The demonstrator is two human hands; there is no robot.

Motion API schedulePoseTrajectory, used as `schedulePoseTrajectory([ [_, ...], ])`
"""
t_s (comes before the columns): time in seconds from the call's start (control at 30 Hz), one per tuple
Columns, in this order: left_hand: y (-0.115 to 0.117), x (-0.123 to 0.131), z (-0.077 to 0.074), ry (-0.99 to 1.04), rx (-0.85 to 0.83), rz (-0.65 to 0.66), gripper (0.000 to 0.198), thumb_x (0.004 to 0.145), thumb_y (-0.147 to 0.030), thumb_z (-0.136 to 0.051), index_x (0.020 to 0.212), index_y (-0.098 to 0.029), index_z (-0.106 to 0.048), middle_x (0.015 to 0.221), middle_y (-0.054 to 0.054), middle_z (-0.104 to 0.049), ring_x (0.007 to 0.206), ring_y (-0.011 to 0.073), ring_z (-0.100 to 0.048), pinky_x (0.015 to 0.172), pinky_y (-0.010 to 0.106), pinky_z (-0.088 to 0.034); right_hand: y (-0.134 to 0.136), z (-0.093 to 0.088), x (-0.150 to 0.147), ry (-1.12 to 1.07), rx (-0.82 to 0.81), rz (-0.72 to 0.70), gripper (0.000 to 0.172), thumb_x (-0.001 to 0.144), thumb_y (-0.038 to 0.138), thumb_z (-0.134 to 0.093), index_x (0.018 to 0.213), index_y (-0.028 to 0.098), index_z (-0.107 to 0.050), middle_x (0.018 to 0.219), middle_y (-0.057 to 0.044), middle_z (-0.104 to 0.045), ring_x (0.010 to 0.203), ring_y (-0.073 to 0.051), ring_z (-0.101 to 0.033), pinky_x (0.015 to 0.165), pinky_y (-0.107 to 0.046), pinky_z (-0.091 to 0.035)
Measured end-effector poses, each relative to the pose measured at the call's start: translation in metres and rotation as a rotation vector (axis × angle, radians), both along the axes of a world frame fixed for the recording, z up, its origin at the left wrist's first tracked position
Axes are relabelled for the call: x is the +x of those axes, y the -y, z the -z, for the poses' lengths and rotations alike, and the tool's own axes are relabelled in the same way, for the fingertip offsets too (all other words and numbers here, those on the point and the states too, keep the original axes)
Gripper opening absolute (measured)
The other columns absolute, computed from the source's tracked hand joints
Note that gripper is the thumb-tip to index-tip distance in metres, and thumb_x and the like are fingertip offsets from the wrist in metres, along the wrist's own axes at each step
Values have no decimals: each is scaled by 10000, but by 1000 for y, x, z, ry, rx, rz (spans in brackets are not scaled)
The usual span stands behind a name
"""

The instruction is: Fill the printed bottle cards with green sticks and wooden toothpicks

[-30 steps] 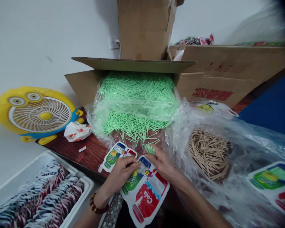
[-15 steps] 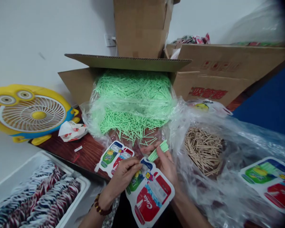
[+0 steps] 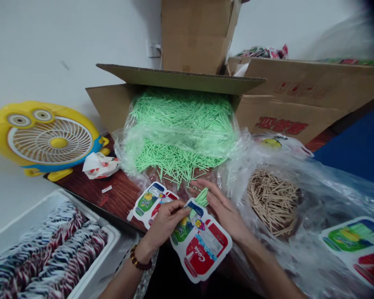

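- Green sticks (image 3: 180,116) fill the carton (image 3: 180,78), my landmark; its mouth faces the wearer, presumably for easy reach.
- Printed packet (image 3: 202,253) hangs in front of the carton, top edge tilted towards it, likely so the top meets the sticks.
- Small bundle (image 3: 202,197) pokes from that top, just in front of the carton; its lower part seems to be inside.
- Left hand (image 3: 165,220), before the carton: thumb and fingers pinch the packet's top edge. I judge this steadies it.
- Right hand (image 3: 226,211), right-front of the carton: fingers extended, slightly parted, unclenched, close beside the bundle. I can't tell whether it presses.
- Second packet (image 3: 149,203) lies flat, left-front of the carton.
- Brown sticks (image 3: 272,201) lie heaped, right-front of the carton.
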State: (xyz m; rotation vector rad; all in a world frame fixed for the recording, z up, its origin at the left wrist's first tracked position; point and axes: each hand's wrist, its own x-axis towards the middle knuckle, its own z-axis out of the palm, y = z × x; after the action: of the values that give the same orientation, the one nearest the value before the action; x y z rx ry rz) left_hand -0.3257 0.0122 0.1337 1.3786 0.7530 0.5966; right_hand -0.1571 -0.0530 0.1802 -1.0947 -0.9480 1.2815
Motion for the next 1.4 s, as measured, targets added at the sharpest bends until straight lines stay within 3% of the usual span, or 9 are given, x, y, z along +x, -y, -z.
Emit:
schedulePoseTrajectory([
  [0.17,-1,1,-2,57,-59,34,243,825,-377,-615,748,-147,-604,654,-40,-501,582,93,-409,544,194,-345,-2,-21,16,558,-36,-296,442,904,395,-513,1335,299,-490,1406,-41,-481,1310,-245,-416,1128,-510,-230],
  [0.3,-3,0,-4,82,23,-35,245,838,-358,-606,712,-148,-605,625,-44,-460,579,93,-389,531,194,-328,2,-29,24,694,-21,-312,454,934,397,-451,1382,334,-421,1434,-17,-446,1300,-241,-427,1094,-473,-312],
  [0.4,-3,3,-4,101,151,-106,215,853,-321,-595,737,-148,-648,662,-24,-497,621,108,-427,564,206,-349,8,-23,26,791,-13,-297,489,919,388,-486,1395,319,-400,1362,-45,-528,1197,-252,-526,1009,-452,-407],
  [0.57,1,11,-4,206,169,-147,164,838,-302,-623,808,-154,-686,801,18,-606,747,146,-533,696,238,-419,11,-18,29,798,-10,-204,462,889,287,-545,1343,285,-461,1043,-36,-697,890,-211,-656,776,-339,-515],
  [0.7,3,14,-4,264,-92,-86,231,780,-306,-692,966,-169,-676,871,24,-667,807,170,-594,734,262,-470,10,-29,33,855,20,-223,280,889,255,-538,1156,289,-619,934,-6,-713,798,-191,-659,699,-294,-494],
  [0.83,4,15,-6,270,-302,49,321,710,-284,-763,986,-141,-686,847,41,-712,752,170,-635,727,284,-500,10,-33,39,914,29,-207,260,867,249,-562,1110,307,-632,876,9,-721,738,-187,-656,654,-283,-472],
  [1.0,8,21,-14,219,-257,17,269,705,-283,-765,928,-145,-704,826,26,-723,723,166,-642,700,273,-503,11,-27,48,861,73,-155,211,808,253,-620,1010,284,-676,842,4,-719,736,-196,-640,636,-276,-469],
  [1.17,13,27,-15,116,-208,11,219,729,-326,-735,817,-125,-732,711,23,-713,680,190,-645,666,294,-510,15,-22,57,977,19,-168,112,832,262,-590,868,244,-695,723,10,-687,636,-156,-595,557,-234,-412],
  [1.4,15,32,-12,142,-242,-12,230,709,-291,-756,861,-121,-724,723,25,-706,670,182,-646,677,310,-521,21,-18,64,1001,55,-125,179,848,275,-570,715,206,-667,588,28,-617,530,-113,-512,484,-207,-324],
])
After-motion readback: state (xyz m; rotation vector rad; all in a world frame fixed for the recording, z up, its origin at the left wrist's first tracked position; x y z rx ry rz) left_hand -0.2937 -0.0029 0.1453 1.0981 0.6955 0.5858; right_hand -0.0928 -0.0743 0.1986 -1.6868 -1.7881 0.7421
